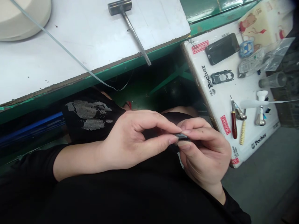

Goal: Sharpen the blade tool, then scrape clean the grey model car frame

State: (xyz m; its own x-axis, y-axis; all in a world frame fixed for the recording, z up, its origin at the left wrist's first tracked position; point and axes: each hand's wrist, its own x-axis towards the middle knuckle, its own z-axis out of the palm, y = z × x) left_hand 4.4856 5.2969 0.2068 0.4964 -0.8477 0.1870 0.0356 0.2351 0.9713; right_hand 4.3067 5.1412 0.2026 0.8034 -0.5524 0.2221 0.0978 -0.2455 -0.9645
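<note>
Between my fingertips is a small dark grey part (pixel 182 136), held over my lap. My left hand (pixel 137 138) pinches its left end with thumb and forefinger. From the right, my right hand (pixel 205 146) grips the same piece between thumb and fingers. Most of the part is covered by the fingertips, so its exact kind cannot be made out. A similar dark colour shows on a toy car chassis (pixel 222 76), lying on the white board (pixel 201 59) to my right.
A metal hammer (pixel 133 28) lies on the white-topped bench (pixel 77 37), its handle jutting past the edge. A pale strip (pixel 67 51) hangs off that bench. On the board are a phone (pixel 222 49), a red-handled tool (pixel 234 124), a metal oiler (pixel 260 118) and a clear cup (pixel 273 80).
</note>
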